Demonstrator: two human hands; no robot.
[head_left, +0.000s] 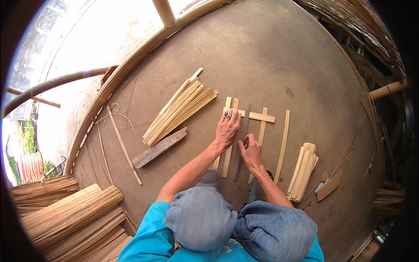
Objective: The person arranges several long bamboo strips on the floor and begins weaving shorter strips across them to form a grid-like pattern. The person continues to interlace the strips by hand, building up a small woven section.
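Observation:
Several pale bamboo slats (262, 131) lie side by side on the brown floor, crossed near their far ends by one horizontal slat (259, 116). My left hand (227, 129), a ring on one finger, presses flat on the left slats where the cross slat meets them. My right hand (250, 150) pinches a dark grey slat (241, 144) that runs lengthwise between the pale ones. One more pale slat (283, 144) lies apart to the right.
A bundle of bamboo slats (179, 111) lies at the upper left, a dark flat blade-like piece (159, 147) below it. A smaller slat stack (303, 171) sits right. Woven mats (74, 218) pile at lower left. A curved bamboo rail (131, 65) edges the floor. My knees (235, 222) are below.

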